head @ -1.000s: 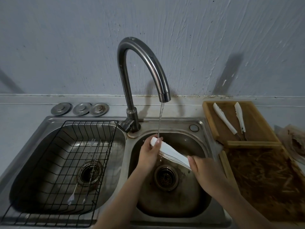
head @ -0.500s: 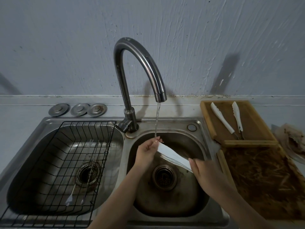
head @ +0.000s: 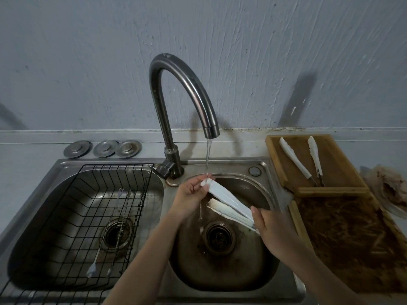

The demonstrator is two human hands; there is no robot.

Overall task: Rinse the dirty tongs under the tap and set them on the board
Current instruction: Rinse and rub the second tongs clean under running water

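White tongs [head: 229, 202] are held over the right sink basin [head: 253, 194], their two arms spread apart. My left hand [head: 190, 198] pinches the tip of the upper arm, right under the thin stream from the curved steel tap [head: 187, 84]. My right hand [head: 273, 230] grips the hinge end of the tongs at the lower right. On the wooden board [head: 334, 166] at the back right lie two other white tongs [head: 294, 157] [head: 315, 157].
A black wire rack [head: 88, 208] sits in the left basin with a thin metal utensil [head: 103, 245] beneath it. Three metal drain lids [head: 103, 148] lie behind the sink. A dirty wooden tray [head: 352, 243] and a soiled plate [head: 394, 190] sit at the right.
The tongs' arms have spread apart, showing the lower arm. My left hand has shifted its pinch on the upper tip under the stream; my right hand keeps its grip.
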